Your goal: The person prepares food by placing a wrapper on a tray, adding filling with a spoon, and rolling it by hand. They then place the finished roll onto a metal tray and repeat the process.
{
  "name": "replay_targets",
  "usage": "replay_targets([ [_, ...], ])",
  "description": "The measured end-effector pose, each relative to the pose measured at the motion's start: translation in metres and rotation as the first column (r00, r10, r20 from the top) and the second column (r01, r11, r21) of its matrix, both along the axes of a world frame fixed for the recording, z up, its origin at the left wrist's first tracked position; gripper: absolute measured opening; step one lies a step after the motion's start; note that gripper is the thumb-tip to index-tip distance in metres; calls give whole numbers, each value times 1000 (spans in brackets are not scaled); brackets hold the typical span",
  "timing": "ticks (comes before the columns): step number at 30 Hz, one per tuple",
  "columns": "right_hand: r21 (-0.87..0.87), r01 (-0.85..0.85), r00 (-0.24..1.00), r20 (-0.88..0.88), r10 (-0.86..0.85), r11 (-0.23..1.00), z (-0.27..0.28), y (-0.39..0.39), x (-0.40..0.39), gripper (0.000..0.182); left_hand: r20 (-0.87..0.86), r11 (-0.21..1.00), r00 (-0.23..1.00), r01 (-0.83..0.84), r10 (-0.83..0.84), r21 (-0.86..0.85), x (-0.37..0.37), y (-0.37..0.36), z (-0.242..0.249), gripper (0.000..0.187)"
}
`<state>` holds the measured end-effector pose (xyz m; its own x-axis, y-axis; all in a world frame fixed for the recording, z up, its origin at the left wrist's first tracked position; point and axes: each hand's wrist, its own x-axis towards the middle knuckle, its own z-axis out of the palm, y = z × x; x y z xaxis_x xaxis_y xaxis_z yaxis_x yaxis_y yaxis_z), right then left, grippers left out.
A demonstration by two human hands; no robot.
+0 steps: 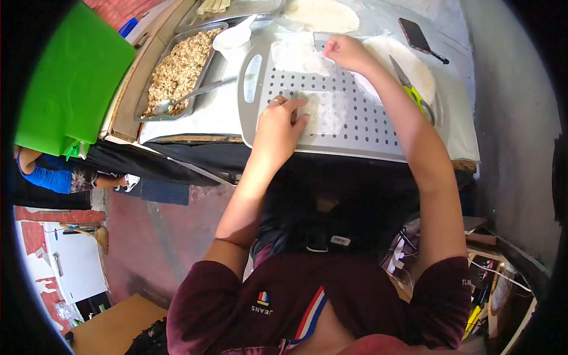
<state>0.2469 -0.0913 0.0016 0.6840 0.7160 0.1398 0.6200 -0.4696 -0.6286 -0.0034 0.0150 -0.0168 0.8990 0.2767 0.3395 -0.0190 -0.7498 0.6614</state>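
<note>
A grey board with rows of dark holes point(370, 127) lies on the table before me. Two thin, whitish square wrapper sheets rest on it: a far sheet point(299, 57) and a near sheet point(325, 112). My left hand point(281, 125) is at the left edge of the near sheet, thumb and fingers apart, fingertips touching it. At the right edge of the far sheet is my right hand point(349, 54), its fingers pinched together; whatever they hold is hidden. Right of the board's middle, a round pale stack of sheets point(393, 50) lies partly under my right forearm.
A metal tray point(189, 109) of crumbly filling point(180, 68) holds a spoon point(198, 92). Near it are a white cup point(234, 40) and another tray point(251, 9) with rolled pieces. Green-handled scissors point(417, 97) and a phone point(415, 35) lie right. Another person's blue sleeve point(47, 177) shows left.
</note>
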Motion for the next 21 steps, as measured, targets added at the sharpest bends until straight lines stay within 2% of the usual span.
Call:
replay_targets([
  [2, 44, -4, 998, 59, 1, 999, 0, -5, 1, 24, 8, 999, 1000, 10, -10, -51, 1, -4, -2, 29],
  [5, -181, 117, 911, 412, -32, 977, -13, 3, -3, 21, -16, 1000, 1000, 6, -6, -16, 4, -9, 0, 32],
  [8, -195, 79, 879, 476, 24, 978, -29, 7, 2, 21, -48, 1000, 999, 17, -16, 15, 0, -8, 10, 33],
  [11, -38, -49, 998, 34, 51, 998, -15, 6, 11, 22, -43, 999, 998, -47, 48, 2, -5, 0, 23, 34],
  [14, 120, -103, 990, -81, 113, 987, 19, -9, -10, 18, 145, 996, 986, -74, 82, -59, -2, 17, 32, 32],
  [16, 211, -212, 952, -174, 250, 954, 50, -24, -36, 16, 247, 992, 965, -64, 90, -109, 4, 23, 49, 33],
  [19, 273, -333, 872, -275, 405, 902, 86, -47, -69, 14, 506, 993, 855, 75, -108, 85, 25, 24, 68, 37],
  [21, 297, -384, 825, -315, 469, 875, 89, -61, -79, 12, 449, 944, 839, 330, -307, 28, 41, 20, 67, 40],
])
